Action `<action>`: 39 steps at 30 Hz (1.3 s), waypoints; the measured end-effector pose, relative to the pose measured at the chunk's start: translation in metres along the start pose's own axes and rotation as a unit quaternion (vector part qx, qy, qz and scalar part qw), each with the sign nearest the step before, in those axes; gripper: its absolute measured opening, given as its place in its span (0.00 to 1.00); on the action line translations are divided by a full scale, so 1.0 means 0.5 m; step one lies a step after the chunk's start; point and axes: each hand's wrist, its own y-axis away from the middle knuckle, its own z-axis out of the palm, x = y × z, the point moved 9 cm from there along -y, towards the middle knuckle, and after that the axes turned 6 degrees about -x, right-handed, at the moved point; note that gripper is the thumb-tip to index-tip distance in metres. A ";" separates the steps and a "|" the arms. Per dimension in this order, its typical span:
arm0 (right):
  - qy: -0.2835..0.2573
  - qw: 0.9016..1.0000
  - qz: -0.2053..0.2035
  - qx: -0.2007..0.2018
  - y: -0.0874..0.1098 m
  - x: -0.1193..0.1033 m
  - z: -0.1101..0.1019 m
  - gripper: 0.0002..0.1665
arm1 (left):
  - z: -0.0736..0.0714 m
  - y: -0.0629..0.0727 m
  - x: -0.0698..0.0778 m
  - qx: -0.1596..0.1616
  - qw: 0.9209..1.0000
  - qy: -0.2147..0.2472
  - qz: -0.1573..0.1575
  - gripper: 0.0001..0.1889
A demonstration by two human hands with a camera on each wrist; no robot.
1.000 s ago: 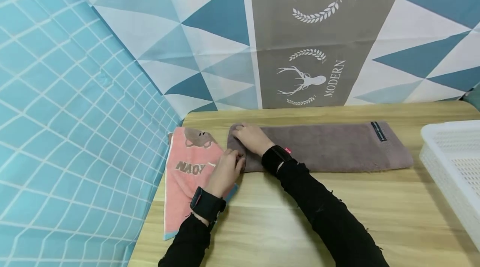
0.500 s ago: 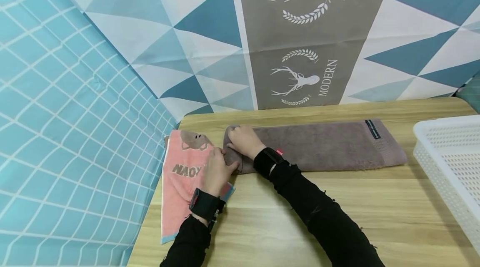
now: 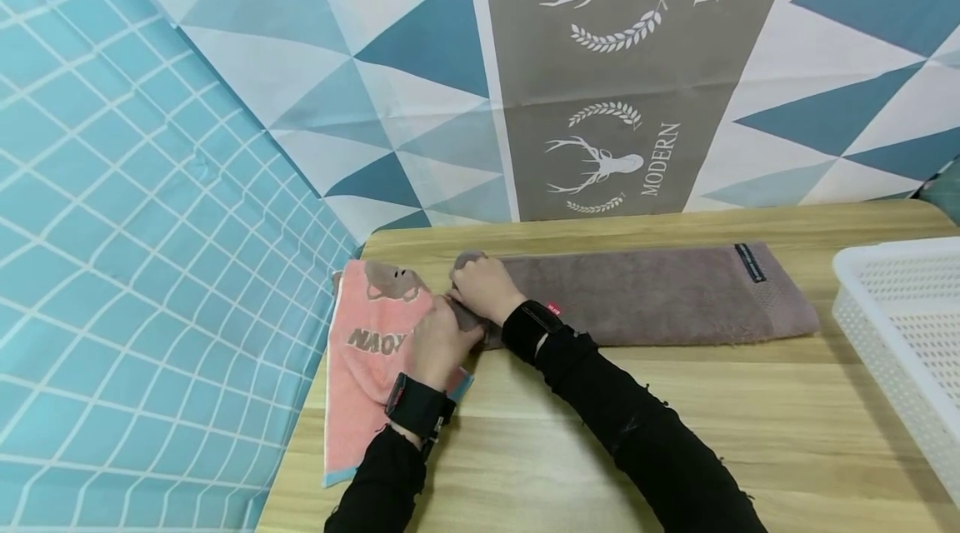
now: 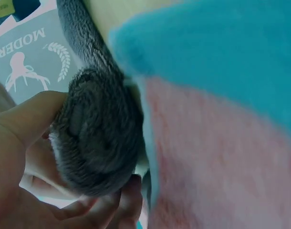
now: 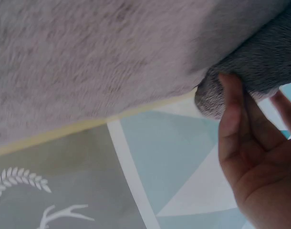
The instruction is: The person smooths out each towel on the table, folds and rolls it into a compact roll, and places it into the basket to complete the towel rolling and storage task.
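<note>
A long folded grey-brown towel [image 3: 637,296] lies across the back of the table, its left end rolled up. In the left wrist view the rolled end [image 4: 100,129] shows as a spiral. My left hand [image 3: 437,346] curls round the near end of this roll, thumb on one side and fingers on the other. At the roll's far end, my right hand [image 3: 486,290] grips it with bent fingers; in the right wrist view its fingers [image 5: 231,109] lie against the grey cloth. Under and beside my left hand spreads a pink towel [image 3: 356,408] with a bear, brown lettering and blue edging.
At the right stands a white plastic basket [image 3: 870,308] with perforated walls. The wooden table [image 3: 540,450] meets a blue checked cloth [image 3: 150,266] on the left and a patterned backdrop [image 3: 420,100] behind.
The towel's left end has been turned over into a thicker roll. My left hand has gone from touching the near corner to gripping round it; my right hand has shifted slightly left.
</note>
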 end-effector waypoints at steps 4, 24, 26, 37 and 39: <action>-0.034 0.999 0.028 -0.014 0.005 0.019 0.003 0.22 | 0.006 0.001 0.023 0.026 0.999 0.009 0.036 0.33; -0.130 0.978 0.140 -0.081 0.070 0.157 -0.010 0.15 | 0.042 0.023 0.174 0.016 0.970 -0.073 0.233 0.09; -0.126 0.976 0.157 -0.084 0.074 0.169 -0.008 0.12 | 0.044 0.022 0.178 -0.002 0.969 -0.046 0.243 0.06; -0.142 0.980 0.137 -0.038 0.071 0.162 -0.016 0.27 | 0.046 0.002 0.150 -0.023 0.985 0.029 0.169 0.04; -0.145 0.980 0.130 -0.027 0.069 0.154 -0.020 0.20 | 0.042 -0.003 0.137 -0.020 0.991 0.034 0.128 0.11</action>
